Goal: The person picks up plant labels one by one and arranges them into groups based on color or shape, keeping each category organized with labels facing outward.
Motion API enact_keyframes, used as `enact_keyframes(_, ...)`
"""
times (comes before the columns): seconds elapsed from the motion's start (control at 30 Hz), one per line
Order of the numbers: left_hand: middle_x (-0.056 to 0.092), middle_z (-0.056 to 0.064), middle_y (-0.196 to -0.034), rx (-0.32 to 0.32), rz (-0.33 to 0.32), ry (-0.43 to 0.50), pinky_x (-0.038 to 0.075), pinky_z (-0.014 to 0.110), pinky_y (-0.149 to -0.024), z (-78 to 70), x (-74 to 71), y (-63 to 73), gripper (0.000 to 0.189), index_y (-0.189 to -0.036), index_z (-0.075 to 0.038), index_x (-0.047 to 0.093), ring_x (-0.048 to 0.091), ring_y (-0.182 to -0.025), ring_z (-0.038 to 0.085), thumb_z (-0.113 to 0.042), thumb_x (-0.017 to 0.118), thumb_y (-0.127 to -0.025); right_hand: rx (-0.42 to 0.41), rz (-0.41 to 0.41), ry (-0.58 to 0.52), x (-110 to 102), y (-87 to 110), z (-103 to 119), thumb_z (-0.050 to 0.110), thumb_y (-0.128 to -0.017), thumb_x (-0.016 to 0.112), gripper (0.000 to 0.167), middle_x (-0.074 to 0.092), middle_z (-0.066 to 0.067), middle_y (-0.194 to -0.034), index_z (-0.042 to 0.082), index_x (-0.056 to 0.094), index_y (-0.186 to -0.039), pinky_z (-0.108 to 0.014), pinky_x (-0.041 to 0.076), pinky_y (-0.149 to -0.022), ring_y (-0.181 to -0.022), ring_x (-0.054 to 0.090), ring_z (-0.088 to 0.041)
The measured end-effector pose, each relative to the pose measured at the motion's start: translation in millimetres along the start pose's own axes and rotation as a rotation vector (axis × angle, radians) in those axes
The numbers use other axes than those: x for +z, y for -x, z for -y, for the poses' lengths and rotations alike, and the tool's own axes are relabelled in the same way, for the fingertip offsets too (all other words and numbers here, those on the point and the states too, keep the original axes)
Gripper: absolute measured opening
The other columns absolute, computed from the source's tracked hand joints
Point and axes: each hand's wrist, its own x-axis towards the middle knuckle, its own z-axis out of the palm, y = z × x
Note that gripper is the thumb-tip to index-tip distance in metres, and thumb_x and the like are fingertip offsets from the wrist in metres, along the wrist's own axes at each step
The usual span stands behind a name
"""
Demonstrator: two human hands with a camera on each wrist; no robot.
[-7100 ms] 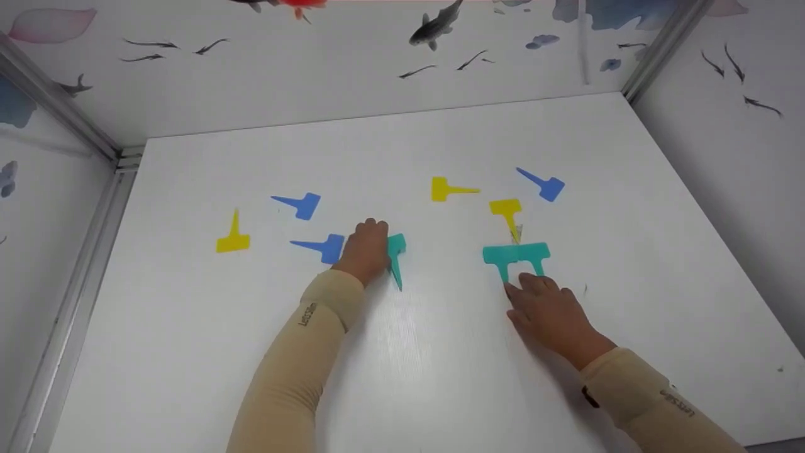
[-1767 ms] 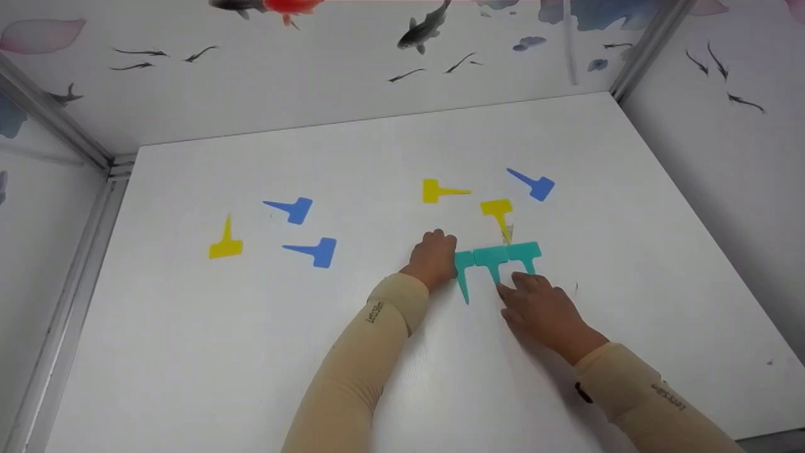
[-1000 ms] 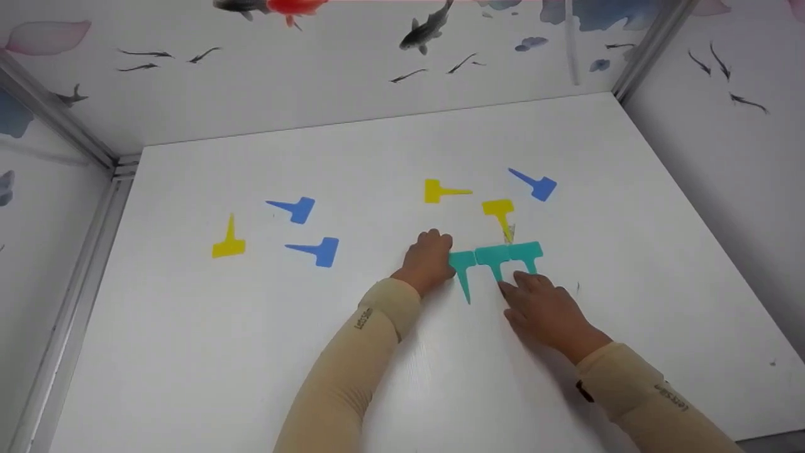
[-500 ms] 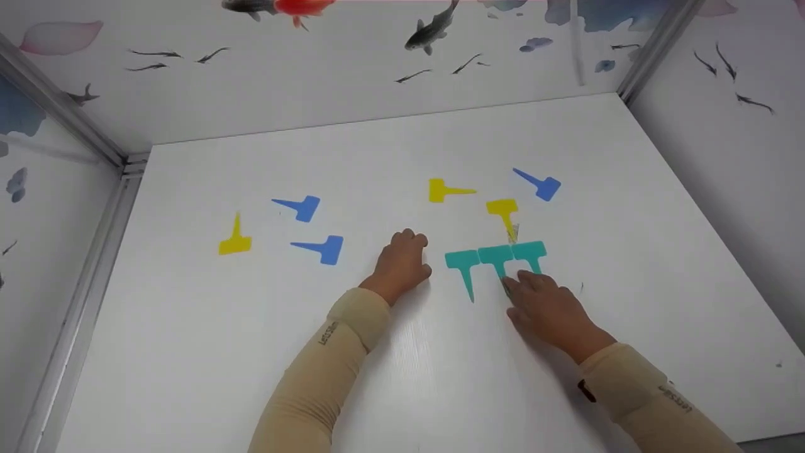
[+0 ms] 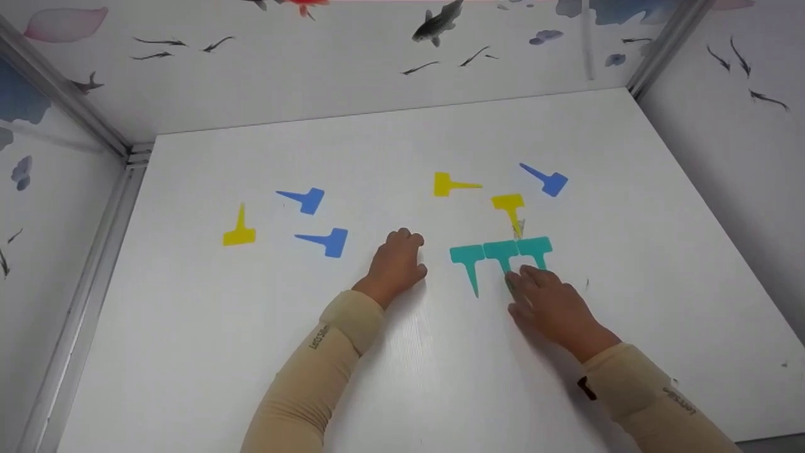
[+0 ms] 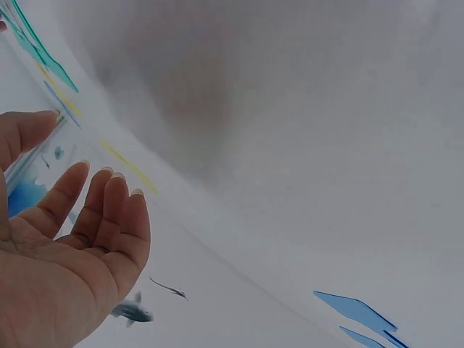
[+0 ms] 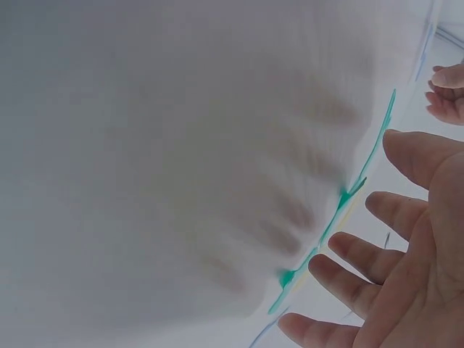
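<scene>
Three green T-shaped plant labels lie side by side in a row, heads up and stems toward me: the left label (image 5: 467, 254), the middle label (image 5: 501, 250) and the right label (image 5: 534, 246). My right hand (image 5: 556, 308) is at the stems of the middle and right labels and hides their lower parts. Its fingers (image 7: 355, 279) are spread and loosely bent in the right wrist view. My left hand (image 5: 396, 264) hovers or rests left of the row, apart from it, holding nothing. In the left wrist view its fingers (image 6: 109, 210) are relaxed and the thumb stands away.
Left of my left hand lie two blue labels, an upper blue label (image 5: 309, 201) and a lower blue label (image 5: 335, 243), and a yellow label (image 5: 239, 236). Behind the row are yellow labels (image 5: 444, 184) (image 5: 507, 202) and a blue label (image 5: 554, 184). Walls surround the white table (image 5: 220, 352).
My left hand brought the left green label rightward against the other two, let go of it and moved back to the left. My right hand has stayed at the row.
</scene>
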Motion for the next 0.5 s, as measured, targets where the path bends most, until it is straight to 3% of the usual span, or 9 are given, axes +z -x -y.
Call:
enact_keyframes(0.23, 0.053, 0.012, -0.122, 0.013, -0.032, -0.01, 0.042, 0.038, -0.102, 7.8, -2.5, 9.0, 0.044, -0.13, -0.003, 0.054, 0.047, -0.114, 0.026, -0.015, 0.063, -0.089, -0.037, -0.022, 0.001, 0, -0.9, 9, 0.031, -0.094, 0.06, 0.058, 0.04, -0.02, -0.147, 0.011, 0.042, -0.145, -0.061, 0.038, -0.101, -0.134, 0.037, -0.04)
enact_keyframes(0.5, 0.054, 0.013, -0.119, 0.007, -0.109, -0.007, 0.044, 0.037, -0.1, 28.1, -6.9, 21.7, 0.042, -0.127, -0.002, 0.056, 0.05, -0.111, 0.026, -0.013, 0.065, -0.088, -0.075, -0.054, 0.028, 1, -3.6, 20, 0.031, -0.091, 0.064, 0.059, 0.043, -0.019, -0.145, 0.011, 0.045, -0.144, -0.06, 0.04, -0.1, -0.132, 0.04, -0.039)
